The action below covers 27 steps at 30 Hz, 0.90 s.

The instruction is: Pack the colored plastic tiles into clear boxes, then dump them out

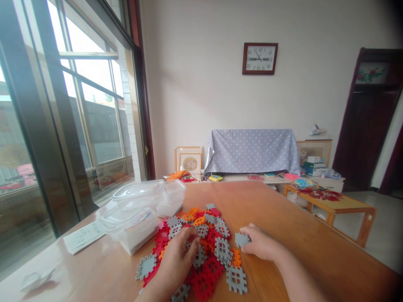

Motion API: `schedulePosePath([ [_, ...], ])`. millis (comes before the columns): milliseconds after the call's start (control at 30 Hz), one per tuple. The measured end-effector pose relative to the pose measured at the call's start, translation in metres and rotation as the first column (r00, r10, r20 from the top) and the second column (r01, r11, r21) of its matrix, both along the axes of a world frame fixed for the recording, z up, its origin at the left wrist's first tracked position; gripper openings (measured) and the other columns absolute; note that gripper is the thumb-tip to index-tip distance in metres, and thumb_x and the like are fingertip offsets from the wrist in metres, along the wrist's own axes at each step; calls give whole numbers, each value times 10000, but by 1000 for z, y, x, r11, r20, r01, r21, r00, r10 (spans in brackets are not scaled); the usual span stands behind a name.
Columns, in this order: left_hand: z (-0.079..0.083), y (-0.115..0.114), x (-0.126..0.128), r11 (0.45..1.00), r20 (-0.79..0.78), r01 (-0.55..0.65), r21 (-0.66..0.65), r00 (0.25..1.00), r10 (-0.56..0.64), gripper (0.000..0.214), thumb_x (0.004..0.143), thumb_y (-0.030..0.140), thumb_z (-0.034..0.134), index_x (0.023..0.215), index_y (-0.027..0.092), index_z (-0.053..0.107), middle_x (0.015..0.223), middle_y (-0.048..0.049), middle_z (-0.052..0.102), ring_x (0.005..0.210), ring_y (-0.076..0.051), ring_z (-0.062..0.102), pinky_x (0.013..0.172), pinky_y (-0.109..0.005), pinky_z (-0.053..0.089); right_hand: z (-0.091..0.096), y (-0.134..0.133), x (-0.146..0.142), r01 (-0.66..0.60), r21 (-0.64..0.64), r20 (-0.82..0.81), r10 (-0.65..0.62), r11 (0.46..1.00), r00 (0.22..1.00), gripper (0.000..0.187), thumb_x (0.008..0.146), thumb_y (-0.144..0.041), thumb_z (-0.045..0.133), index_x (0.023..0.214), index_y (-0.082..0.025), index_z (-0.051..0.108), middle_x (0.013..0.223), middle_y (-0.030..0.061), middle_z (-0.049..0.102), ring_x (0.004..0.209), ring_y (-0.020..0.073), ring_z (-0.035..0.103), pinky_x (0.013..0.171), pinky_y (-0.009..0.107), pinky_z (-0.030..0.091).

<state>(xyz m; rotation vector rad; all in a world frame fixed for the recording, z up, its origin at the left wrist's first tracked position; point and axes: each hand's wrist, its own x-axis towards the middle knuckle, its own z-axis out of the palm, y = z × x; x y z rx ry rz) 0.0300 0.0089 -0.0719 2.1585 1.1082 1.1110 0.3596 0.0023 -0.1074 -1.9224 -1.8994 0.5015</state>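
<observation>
A heap of interlocking plastic tiles point(206, 277) in red, grey and orange covers the near middle of the wooden table. Over this heap is my left hand point(179, 258), its fingers curled and thumb close to the forefinger; whatever they hold, if anything, is hidden. Grey window-pattern tiles point(223, 251) lie just right of it. My right hand point(260, 242) is beside the heap, closed on the edge of a grey tile point(242, 240) between thumb and fingers. Another grey tile point(146, 266), with a solid middle, rests left of my left wrist.
Clear plastic containers point(135, 228) stand left of the heap, by a sheet of paper point(84, 237) with writing. A crumpled clear wrapper point(37, 280) lies at the near left. Beyond the wooden table point(283, 218) are a low cabinet with a cloth-covered object point(252, 151) and a small bench point(340, 203).
</observation>
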Motion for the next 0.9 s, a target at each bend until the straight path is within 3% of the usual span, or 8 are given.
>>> schedulePosePath([
  [433, 3, 0, -4, 996, -57, -63, 61, 996, 66, 229, 972, 423, 539, 1022, 238, 664, 996, -58, 701, 948, -244, 634, 844, -339, 466, -8, 5, 2, 55, -2, 39, -55, 999, 998, 267, 660, -373, 747, 875, -233, 672, 998, 35, 667, 918, 227, 615, 788, 294, 438],
  [500, 5, -2, -5, 993, -118, -51, 104, 991, 63, 274, 956, 462, 559, 1074, 242, 672, 1040, -75, 693, 998, -267, 623, 884, -369, 463, -9, 4, 3, 52, -19, 58, -51, 998, 997, 354, 665, -409, 751, 967, -233, 692, 1068, 65, 670, 993, 265, 626, 831, 321, 452],
  [567, 7, -5, -6, 989, -184, -48, 137, 980, 73, 348, 939, 511, 572, 1145, 250, 673, 1088, -93, 684, 1052, -295, 609, 923, -402, 456, -6, 2, 2, 73, -8, 76, -72, 997, 995, 548, 677, -438, 754, 1180, -236, 674, 1217, 111, 644, 1143, 316, 599, 923, 365, 449],
  [667, 8, -6, -11, 989, -240, -70, 132, 966, 101, 458, 929, 564, 560, 1260, 258, 643, 1204, -114, 664, 1161, -324, 580, 996, -441, 434, 4, -2, -10, 74, 97, 81, -82, 992, 993, 713, 752, -458, 701, 1421, -263, 545, 1405, 123, 567, 1293, 339, 526, 1047, 413, 404],
  [767, 10, -5, -16, 985, -253, -158, 74, 952, 172, 560, 908, 598, 563, 1344, 249, 597, 1303, -131, 635, 1222, -337, 564, 1032, -456, 420, 18, -11, -35, -59, 211, 46, 50, 976, 998, 681, 841, -546, 615, 1470, -311, 499, 1496, 76, 518, 1368, 316, 475, 1118, 409, 371],
  [900, 14, -10, -26, 961, -332, -262, 90, 902, 277, 763, 806, 690, 629, 1435, 268, 538, 1448, -138, 558, 1334, -391, 483, 1118, -529, 336, 24, -27, -72, -243, 134, 8, 244, 961, 970, 982, 759, -710, 671, 1593, -386, 265, 1689, 28, 225, 1538, 353, 210, 1223, 489, 243],
])
